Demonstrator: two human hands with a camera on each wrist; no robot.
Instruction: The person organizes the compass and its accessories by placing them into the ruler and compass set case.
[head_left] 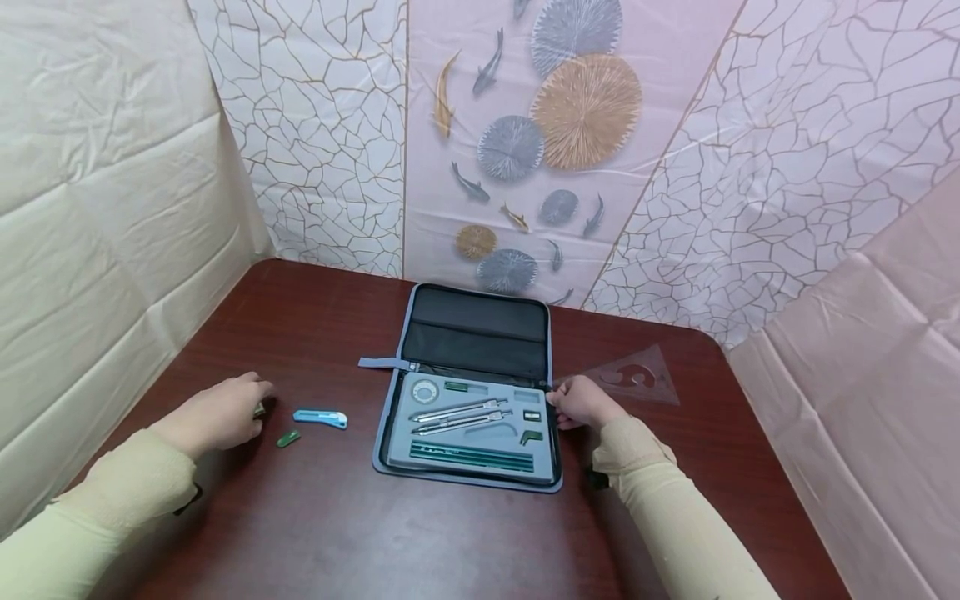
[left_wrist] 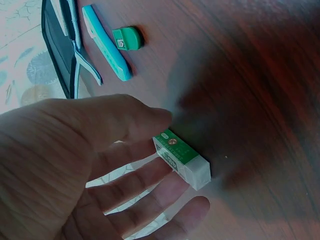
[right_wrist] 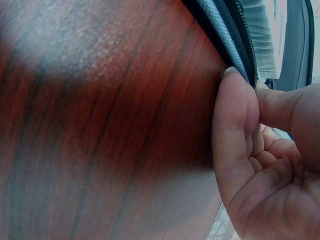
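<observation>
While the right hand pinches the right edge of the case, thumb and finger together at its zip, the left hand has its fingers clamped lightly on the eraser, near the left edge of the table.

I judge the work partway along. Seated in the tray are two compasses, pencils, the disc and the sharpener; a few slots lie bare. Outside it are the eraser, the knife, the green piece — these two between left hand and case — and the set square, toward the table's far right corner. The case lies unzipped, lid back toward the far edge; closing it is not yet done.

Writing is scarce: the eraser's sleeve has a round mark and dark lettering, too blurred to read. The pencils' pale print is illegible too.
</observation>
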